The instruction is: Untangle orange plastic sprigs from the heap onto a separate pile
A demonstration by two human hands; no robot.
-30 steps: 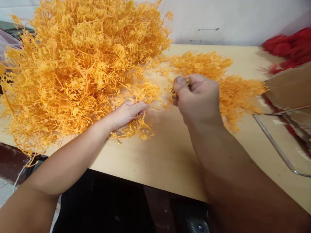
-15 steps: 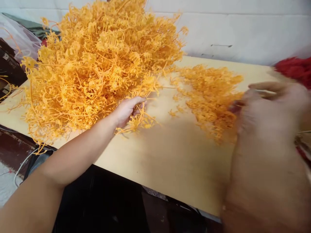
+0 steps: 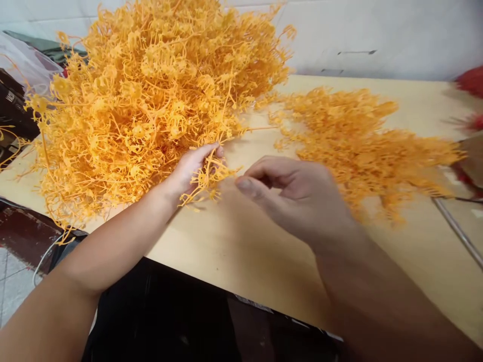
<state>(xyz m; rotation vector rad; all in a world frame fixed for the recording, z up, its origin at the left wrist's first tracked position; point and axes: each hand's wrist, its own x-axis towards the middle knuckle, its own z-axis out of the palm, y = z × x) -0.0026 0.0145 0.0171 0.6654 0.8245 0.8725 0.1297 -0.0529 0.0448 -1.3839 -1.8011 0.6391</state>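
Note:
A big tangled heap of orange plastic sprigs point(image 3: 151, 95) fills the left of the wooden table point(image 3: 256, 256). My left hand point(image 3: 192, 168) lies at the heap's near edge, fingers closed round one orange sprig point(image 3: 209, 178) pulled out from it. My right hand point(image 3: 294, 193) hovers over the table's middle, thumb and fingertips reaching toward that sprig's tip, with nothing in it. A smaller, flatter pile of orange sprigs point(image 3: 362, 136) lies behind and to the right of my right hand.
Red plastic pieces point(image 3: 471, 83) show at the far right edge, above a metal wire frame point(image 3: 458, 231). A white wall runs behind the table. Clear plastic film point(image 3: 26, 60) and dark things sit at far left.
My right hand swung out right to the smaller pile, left what it held there, then came back empty toward my left hand. The left hand stayed at the heap's edge, holding its sprig.

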